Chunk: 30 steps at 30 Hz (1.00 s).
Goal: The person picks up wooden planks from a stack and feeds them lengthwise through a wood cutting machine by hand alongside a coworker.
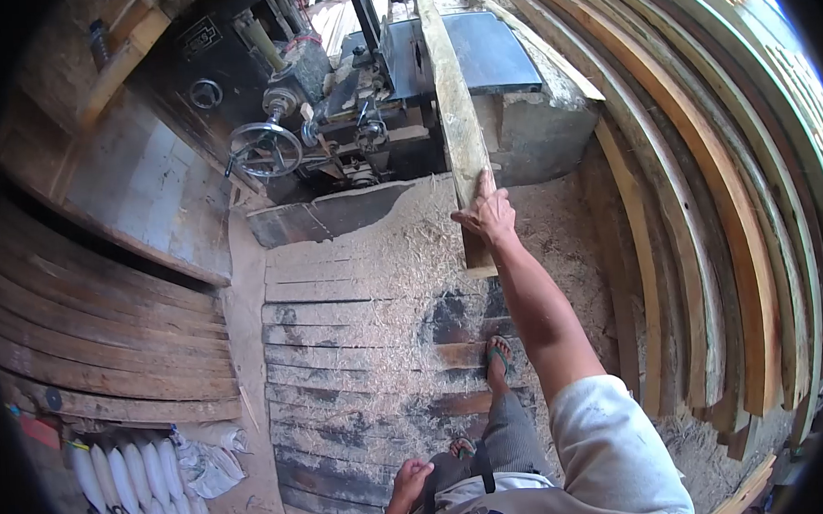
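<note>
A long wooden beam [458,115] runs away from me over the machine's dark metal table [503,52]. Its near end sticks out past the table edge, above the floor. My right hand [488,214] grips the beam close to that end, thumb on the left side and a finger stretched along the wood. Down by my thigh hangs my left hand [412,480], its fingers curled in and nothing visible in them. The upright blade guard [372,36] of the saw-like machine stands just left of the beam.
A handwheel [266,150] and other controls sit on the machine's left. Long timbers [681,243] are stacked along the right. More planks [109,338] and white sacks [144,485] lie at left. Sawdust covers the slatted wooden floor [342,354].
</note>
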### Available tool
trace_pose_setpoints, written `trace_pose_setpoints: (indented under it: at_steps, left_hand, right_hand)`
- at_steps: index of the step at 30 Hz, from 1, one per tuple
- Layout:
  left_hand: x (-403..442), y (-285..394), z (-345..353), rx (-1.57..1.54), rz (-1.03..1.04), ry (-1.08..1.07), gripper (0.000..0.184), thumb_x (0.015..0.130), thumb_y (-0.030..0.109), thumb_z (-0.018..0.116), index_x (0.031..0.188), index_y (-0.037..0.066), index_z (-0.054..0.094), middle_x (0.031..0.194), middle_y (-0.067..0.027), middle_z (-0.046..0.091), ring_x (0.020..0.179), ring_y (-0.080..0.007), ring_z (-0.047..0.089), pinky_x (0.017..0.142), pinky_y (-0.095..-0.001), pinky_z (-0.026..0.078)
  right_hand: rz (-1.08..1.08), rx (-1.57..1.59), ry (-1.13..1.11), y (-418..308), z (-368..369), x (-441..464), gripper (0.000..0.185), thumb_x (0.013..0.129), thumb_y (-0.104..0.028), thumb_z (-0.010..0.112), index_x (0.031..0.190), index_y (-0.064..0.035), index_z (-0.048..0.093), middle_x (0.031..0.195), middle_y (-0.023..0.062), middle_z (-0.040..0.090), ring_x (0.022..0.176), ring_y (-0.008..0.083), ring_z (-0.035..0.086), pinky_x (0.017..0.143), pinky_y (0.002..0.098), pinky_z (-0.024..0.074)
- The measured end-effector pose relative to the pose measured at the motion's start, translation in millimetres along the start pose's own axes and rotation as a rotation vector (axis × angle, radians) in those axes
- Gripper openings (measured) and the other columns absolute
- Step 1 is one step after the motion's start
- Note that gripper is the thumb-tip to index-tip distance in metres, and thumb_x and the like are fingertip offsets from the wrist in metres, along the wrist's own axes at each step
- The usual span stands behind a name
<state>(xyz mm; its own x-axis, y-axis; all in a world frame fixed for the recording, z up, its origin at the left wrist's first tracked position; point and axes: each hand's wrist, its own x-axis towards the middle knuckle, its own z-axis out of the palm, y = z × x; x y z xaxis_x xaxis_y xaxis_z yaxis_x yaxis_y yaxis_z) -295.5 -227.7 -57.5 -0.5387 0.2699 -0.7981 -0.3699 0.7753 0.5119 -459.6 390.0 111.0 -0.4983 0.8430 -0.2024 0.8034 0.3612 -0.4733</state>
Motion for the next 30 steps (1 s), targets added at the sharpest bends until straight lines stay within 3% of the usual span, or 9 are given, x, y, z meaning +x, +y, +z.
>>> trace_pose_setpoints:
  at_steps: [5,9,13,15,17,21,22,26,30]
  left_hand:
    - [-49.9,-22.2,-37.7,-0.146,0.275,-0.113,0.040,0.088,0.030,0.077,0.108,0.000,0.061,0.094,-0.0081,0.068,0.086,-0.0150,0.065,0.079,-0.0290,0.053]
    - [-122.1,-27.7,-42.2,-0.297,0.352,-0.204,0.050,0.088,0.031,0.077,0.118,-0.004,0.056,0.104,-0.0143,0.066,0.089,-0.0163,0.066,0.078,-0.0286,0.053]
    - [-201.8,-31.5,-12.9,-0.424,0.374,-0.478,0.076,0.087,0.046,0.077,0.135,-0.004,0.046,0.125,-0.0208,0.060,0.108,-0.0232,0.064,0.081,-0.0305,0.054]
    - [-224.8,-62.3,21.7,-0.341,0.373,-0.489,0.089,0.087,0.051,0.076,0.146,-0.001,0.035,0.132,-0.0178,0.057,0.119,-0.0268,0.057,0.086,-0.0356,0.052]
    - [-274.4,-79.6,39.8,-0.219,0.425,-0.545,0.107,0.081,0.061,0.077,0.155,0.001,0.026,0.145,-0.0191,0.049,0.134,-0.0320,0.047,0.096,-0.0411,0.049]
    - [-339.5,-206.7,78.5,-0.125,0.419,-0.504,0.084,0.081,0.049,0.079,0.144,0.002,0.049,0.140,-0.0176,0.054,0.127,-0.0253,0.054,0.103,-0.0387,0.046]
    - [-365.2,-238.1,79.2,-0.077,0.374,-0.435,0.075,0.082,0.043,0.080,0.139,0.002,0.055,0.135,-0.0169,0.060,0.122,-0.0241,0.059,0.102,-0.0381,0.047]
    - [-432.2,-373.2,85.8,-0.212,0.324,-0.576,0.071,0.079,0.045,0.081,0.135,0.005,0.062,0.122,-0.0117,0.069,0.110,-0.0214,0.065,0.094,-0.0352,0.051]
    - [-501.1,-510.4,108.3,-0.239,0.256,-0.561,0.072,0.081,0.043,0.082,0.137,0.005,0.060,0.128,-0.0115,0.066,0.112,-0.0211,0.064,0.097,-0.0345,0.050]
  right_hand:
    - [-0.028,0.106,-0.075,77.7,13.6,-208.5,0.127,0.065,-0.053,0.082,0.163,-0.0126,0.010,0.124,0.0344,0.060,0.112,0.0471,0.063,0.095,0.0505,0.0528]
    - [0.006,0.265,-0.129,135.4,9.6,-383.4,0.124,0.063,-0.043,0.077,0.163,-0.0106,0.012,0.131,0.0335,0.059,0.119,0.0461,0.060,0.103,0.0454,0.0481]
    - [-0.095,0.697,-0.189,203.9,46.9,-547.8,0.124,0.064,-0.037,0.076,0.164,-0.0115,0.007,0.152,0.0240,0.044,0.136,0.0347,0.049,0.109,0.0405,0.0435]
    - [-0.085,1.303,-0.358,236.2,82.3,-629.6,0.109,0.066,-0.031,0.074,0.160,-0.0086,0.022,0.140,0.0174,0.054,0.121,0.0328,0.059,0.104,0.0435,0.0471]
    - [0.089,1.435,-0.532,265.3,113.9,-712.2,0.091,0.073,-0.029,0.073,0.152,-0.0083,0.033,0.130,0.0148,0.058,0.116,0.0303,0.059,0.101,0.0437,0.0498]
    - [0.135,1.451,-0.518,284.8,161.7,-866.7,0.084,0.077,-0.033,0.075,0.148,-0.0080,0.037,0.131,0.0154,0.056,0.117,0.0297,0.059,0.100,0.0446,0.0505]
    - [0.188,1.480,-0.605,294.6,166.2,-902.6,0.106,0.077,-0.025,0.072,0.163,-0.0135,0.010,0.152,0.0149,0.042,0.138,0.0293,0.044,0.115,0.0408,0.0354]
    - [0.254,1.492,-0.638,335.8,183.1,-1058.4,0.113,0.075,-0.024,0.074,0.164,-0.0141,0.004,0.156,0.0148,0.038,0.141,0.0294,0.040,0.117,0.0408,0.0326]
    - [0.257,1.457,-0.626,371.3,192.7,-1187.4,0.121,0.073,-0.024,0.076,0.164,-0.0136,-0.004,0.158,0.0165,0.035,0.142,0.0284,0.039,0.116,0.0403,0.0327]
